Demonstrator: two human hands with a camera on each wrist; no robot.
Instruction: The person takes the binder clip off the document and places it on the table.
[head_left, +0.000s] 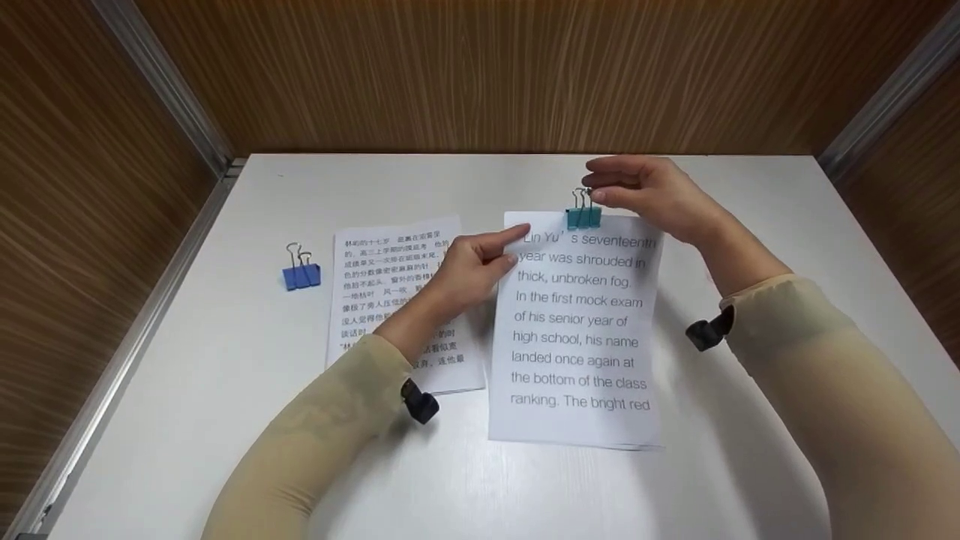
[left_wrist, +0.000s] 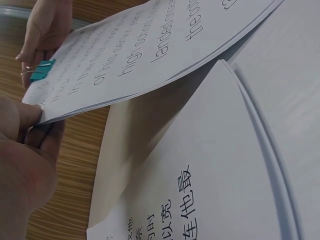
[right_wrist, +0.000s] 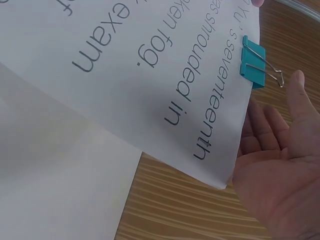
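Observation:
A stack of sheets with English print [head_left: 577,337] lies right of centre on the white table [head_left: 247,420]. A teal binder clip [head_left: 583,217] bites its top edge. My right hand [head_left: 645,193] pinches the clip's wire handles [right_wrist: 274,76] with thumb and fingertips; the clip [right_wrist: 254,64] stands upright on the paper. My left hand [head_left: 476,266] pinches the stack's top-left corner [left_wrist: 47,116], lifting that edge off the table. Under my left forearm lies a second stack with Chinese print [head_left: 390,270].
A blue binder clip [head_left: 301,274] sits alone on the table left of the Chinese stack. Wood-grain walls [head_left: 480,75] with metal corner strips close the table in at the back and both sides.

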